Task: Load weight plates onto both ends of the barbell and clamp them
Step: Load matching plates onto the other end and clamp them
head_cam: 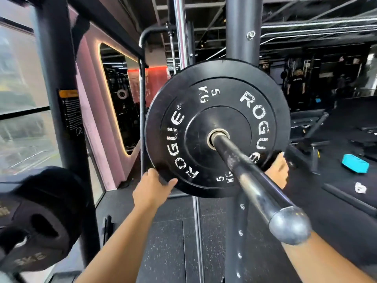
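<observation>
A black 5 kg bumper plate [204, 111] with white lettering sits on the barbell sleeve [251, 176], which runs from the plate's hub toward me and ends in a rounded cap at lower right. My left hand [152, 187] grips the plate's lower left rim, thumb on the front face. My right hand [277, 170] holds the lower right rim, partly hidden behind the sleeve. No clamp shows on the sleeve.
A dark rack upright [59, 94] stands at left with stored plates [34, 219] on a peg at lower left. Another upright [242, 27] rises behind the plate. A bench [318, 129] and a blue object [355, 163] lie at right. A person [295, 86] stands far back.
</observation>
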